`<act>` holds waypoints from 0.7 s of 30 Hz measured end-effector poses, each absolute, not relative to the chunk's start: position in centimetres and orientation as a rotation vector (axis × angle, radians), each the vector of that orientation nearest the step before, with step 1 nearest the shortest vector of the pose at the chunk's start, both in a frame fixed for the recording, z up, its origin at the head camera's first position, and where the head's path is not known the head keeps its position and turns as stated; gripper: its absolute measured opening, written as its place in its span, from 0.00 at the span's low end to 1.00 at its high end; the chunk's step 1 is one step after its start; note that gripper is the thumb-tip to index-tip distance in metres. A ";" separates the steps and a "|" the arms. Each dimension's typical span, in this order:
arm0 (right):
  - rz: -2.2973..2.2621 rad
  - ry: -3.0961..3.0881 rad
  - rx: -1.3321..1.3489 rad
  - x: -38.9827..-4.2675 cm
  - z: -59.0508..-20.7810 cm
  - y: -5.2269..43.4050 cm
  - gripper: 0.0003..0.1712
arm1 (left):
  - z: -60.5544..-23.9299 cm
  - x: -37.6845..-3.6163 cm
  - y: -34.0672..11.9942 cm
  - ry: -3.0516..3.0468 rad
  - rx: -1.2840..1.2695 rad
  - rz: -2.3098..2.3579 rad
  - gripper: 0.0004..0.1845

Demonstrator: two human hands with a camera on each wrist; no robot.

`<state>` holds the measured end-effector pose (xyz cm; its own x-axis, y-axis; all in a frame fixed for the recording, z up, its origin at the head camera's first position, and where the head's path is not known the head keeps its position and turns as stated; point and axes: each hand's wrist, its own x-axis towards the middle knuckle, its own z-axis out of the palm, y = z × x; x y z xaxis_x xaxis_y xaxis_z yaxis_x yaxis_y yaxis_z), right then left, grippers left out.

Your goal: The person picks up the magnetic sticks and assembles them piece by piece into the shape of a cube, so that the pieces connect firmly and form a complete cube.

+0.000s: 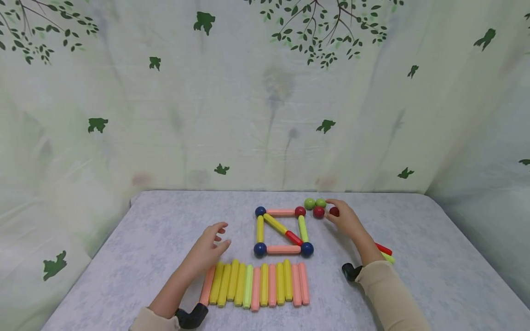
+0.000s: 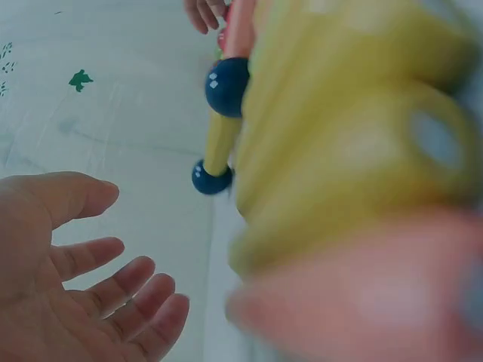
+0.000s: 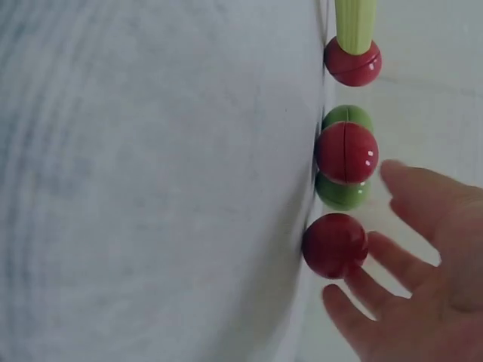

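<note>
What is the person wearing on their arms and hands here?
Both hands are bare: no gloves or rings show on the left hand or the right hand. Each forearm wears a beige long sleeve, the left sleeve and the right sleeve. A small black device sits at each wrist, the left device and the right device.

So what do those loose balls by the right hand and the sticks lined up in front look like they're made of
Loose red ball: likely hard plastic, glossy; its neighbour shows a highlight and a moulded seam round its middle. Row of sticks: probably plastic too, smooth satin finish in even pastel colours, though painted wood cannot be ruled out. The right hand reaches toward the ball, fingers straight.
</note>
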<state>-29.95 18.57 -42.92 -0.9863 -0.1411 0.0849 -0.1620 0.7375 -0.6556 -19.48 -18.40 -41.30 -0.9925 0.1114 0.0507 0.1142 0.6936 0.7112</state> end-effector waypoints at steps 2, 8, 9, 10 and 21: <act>1.082 -2.940 0.234 -30.0 -43.2 19.0 0.26 | -41.6 -18.5 -19.4 -2.927 -0.178 -1.205 0.26; 0.994 -2.954 0.267 -30.1 -43.5 19.4 0.20 | -42.2 -15.9 -21.4 -3.147 -0.089 -1.165 0.26; 0.992 -2.962 0.261 -30.0 -43.5 19.4 0.19 | -42.3 -15.6 -21.6 -3.182 -0.088 -1.156 0.26; 1.002 -2.971 0.244 -30.0 -43.5 19.4 0.19 | -42.3 -15.4 -21.8 -3.213 -0.092 -1.150 0.25; 1.266 -2.874 0.117 -29.4 -42.9 18.7 0.22 | -41.8 -14.3 -21.7 -3.259 -0.085 -1.153 0.16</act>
